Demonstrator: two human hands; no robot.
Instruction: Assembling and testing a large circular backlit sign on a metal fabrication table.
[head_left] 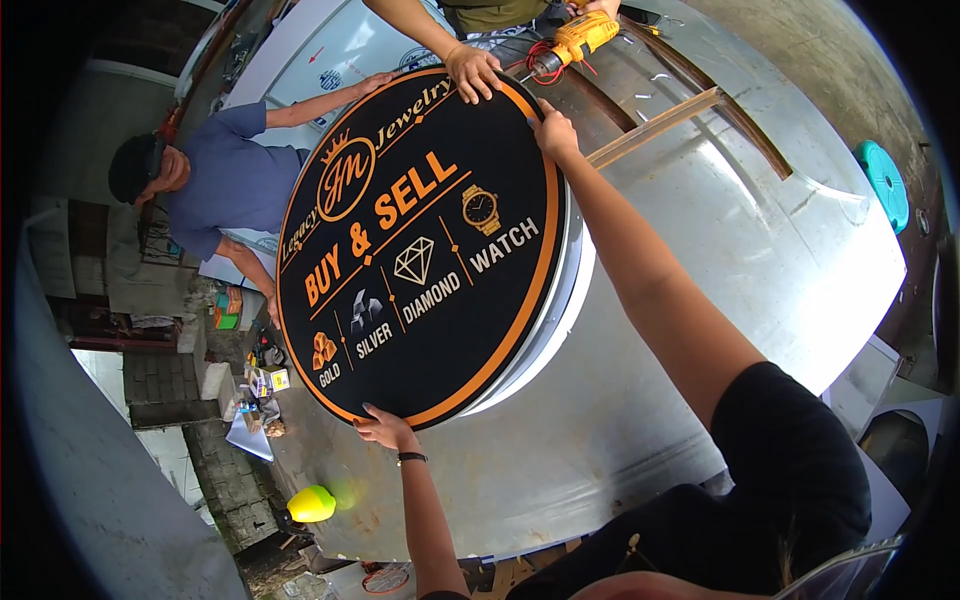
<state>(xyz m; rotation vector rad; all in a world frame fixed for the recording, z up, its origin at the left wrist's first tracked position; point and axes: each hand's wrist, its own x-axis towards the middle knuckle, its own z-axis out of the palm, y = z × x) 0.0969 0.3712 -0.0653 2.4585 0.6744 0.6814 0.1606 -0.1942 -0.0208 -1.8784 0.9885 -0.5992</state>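
The round sign (425, 240) is over the left part of the metal table (640, 400). The left hand (388, 430) clasps its near rim, the right hand (556, 134) its far-right rim; undersides hidden. Probably stiff, bulky, scuff-prone: support opposite edges.

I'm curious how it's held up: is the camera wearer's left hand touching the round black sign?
Touching. The head view shows the left hand at the near edge of the round black sign, fingertips overlapping its orange border.
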